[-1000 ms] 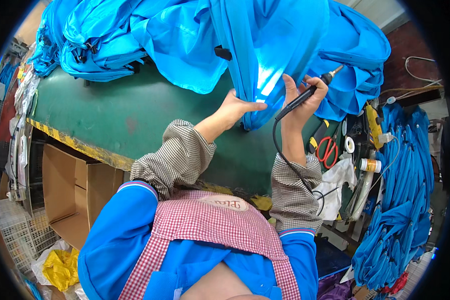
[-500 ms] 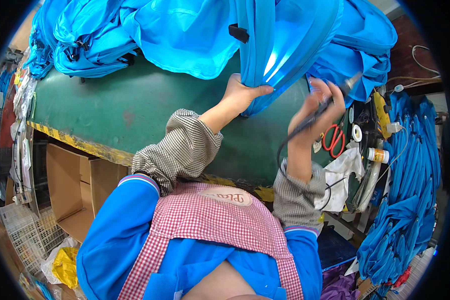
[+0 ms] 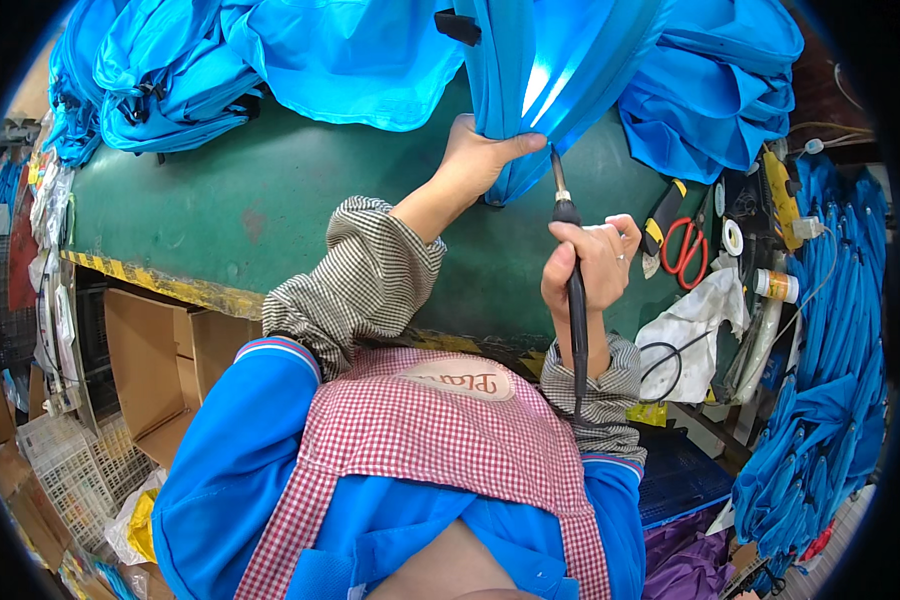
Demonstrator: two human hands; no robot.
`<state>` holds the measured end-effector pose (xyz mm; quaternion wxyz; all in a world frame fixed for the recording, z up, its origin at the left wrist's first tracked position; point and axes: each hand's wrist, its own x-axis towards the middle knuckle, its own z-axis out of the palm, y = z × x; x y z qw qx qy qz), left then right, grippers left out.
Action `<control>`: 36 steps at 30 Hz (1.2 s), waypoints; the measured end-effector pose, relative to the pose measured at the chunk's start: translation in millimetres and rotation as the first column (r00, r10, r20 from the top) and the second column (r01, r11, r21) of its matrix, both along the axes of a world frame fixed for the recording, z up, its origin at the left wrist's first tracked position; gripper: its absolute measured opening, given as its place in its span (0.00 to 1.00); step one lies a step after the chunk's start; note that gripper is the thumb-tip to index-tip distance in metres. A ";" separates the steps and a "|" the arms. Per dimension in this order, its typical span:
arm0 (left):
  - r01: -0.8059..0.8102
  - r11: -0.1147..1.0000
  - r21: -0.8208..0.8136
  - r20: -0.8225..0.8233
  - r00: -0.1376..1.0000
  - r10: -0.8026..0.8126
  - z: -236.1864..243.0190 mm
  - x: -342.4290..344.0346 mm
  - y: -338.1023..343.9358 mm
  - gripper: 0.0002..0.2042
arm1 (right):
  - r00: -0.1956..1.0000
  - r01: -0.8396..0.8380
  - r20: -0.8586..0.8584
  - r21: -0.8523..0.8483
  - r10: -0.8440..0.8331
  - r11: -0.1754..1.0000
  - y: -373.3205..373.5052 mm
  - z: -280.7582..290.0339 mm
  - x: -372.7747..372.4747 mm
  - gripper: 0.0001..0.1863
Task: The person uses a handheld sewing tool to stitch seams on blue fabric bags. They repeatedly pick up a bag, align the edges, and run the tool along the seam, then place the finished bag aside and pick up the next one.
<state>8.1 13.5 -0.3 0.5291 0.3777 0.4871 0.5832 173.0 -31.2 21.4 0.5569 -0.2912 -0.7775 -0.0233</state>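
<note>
At upper centre, our left hand (image 3: 478, 160) pinches the blue cloth (image 3: 510, 85) while our right hand (image 3: 598, 265), gripping the iron (image 3: 577, 310), has swung its tip (image 3: 558, 172) from pointing upper right to beside our left thumb, so iron and cloth now seem to meet.

Clear lettering stood on the red-and-white gingham apron (image 3: 430, 430): a dark red, script-like word, begun with a capital, on a pale oval patch (image 3: 457, 379). It appeared upside down in the head view, and its far end was too faint to make out. At the right, a white bottle (image 3: 763, 281) bore an orange-yellow label (image 3: 777, 286) whose print was too small to read. Worn yellow-and-black warning stripes (image 3: 170, 283) marked the near edge of the green tabletop (image 3: 270, 220).
</note>
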 end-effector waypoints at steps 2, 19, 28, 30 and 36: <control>0.004 1.000 0.006 0.027 1.000 -0.004 -4.8 0.6 0.3 0.19 | 1.000 0.020 0.018 -0.023 -0.020 1.000 3.9 0.3 -5.6 0.03; 0.044 0.981 0.187 0.065 0.996 -0.057 28.7 -15.6 5.9 0.21 | 0.682 -0.348 -0.715 -0.504 -0.156 0.790 42.0 -43.7 -54.2 0.36; 0.047 0.973 0.227 -0.118 0.993 -0.020 31.6 -12.0 6.7 0.23 | 0.817 -0.054 -0.509 -0.536 -0.272 0.843 39.9 -27.7 -53.0 0.28; 0.029 0.974 0.225 -0.174 0.985 0.011 33.2 -9.4 7.4 0.22 | 0.836 -0.003 -0.469 -0.525 -0.286 0.851 39.9 -26.0 -52.0 0.28; 0.025 0.969 0.247 -0.223 0.974 0.032 35.9 -10.3 8.2 0.23 | 0.971 0.178 -0.135 -0.148 -0.198 0.973 18.9 -7.8 -0.9 0.25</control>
